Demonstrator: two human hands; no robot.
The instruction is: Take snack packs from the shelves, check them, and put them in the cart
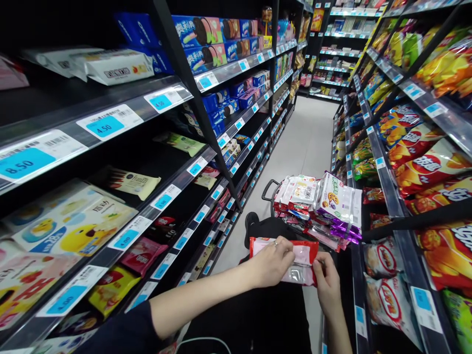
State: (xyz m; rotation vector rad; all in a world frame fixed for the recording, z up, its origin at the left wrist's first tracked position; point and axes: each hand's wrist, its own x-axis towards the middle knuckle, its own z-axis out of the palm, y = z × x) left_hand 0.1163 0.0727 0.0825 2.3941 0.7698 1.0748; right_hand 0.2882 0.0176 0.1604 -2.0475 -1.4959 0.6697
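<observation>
Red-edged packet (306,254) – held above the lap, just short of the near edge of the packet pile (311,194) in the aisle. Left hand (275,263) lies across its upper face, fingers bent; cannot tell if they pinch film or just press. Right hand (327,280) pinches the right end, thumb against fingers.

Handling, my read: light, soft film, a bit slick; filling probably breakable, so no squeezing mid-pack. Best hold is the red end margins.

Containers: the pile seems to sit in a carrier – black handle (271,189) at its far-left corner, body mostly hidden. White-and-purple packet (339,199) on top at the pile's right edge, other wrapped packets beside and under it. Left shelf: blue boxes (201,54) stacked behind the tagged front edge, contents unseen. Right shelf: puffed bags (387,302) near its lower front edge.
</observation>
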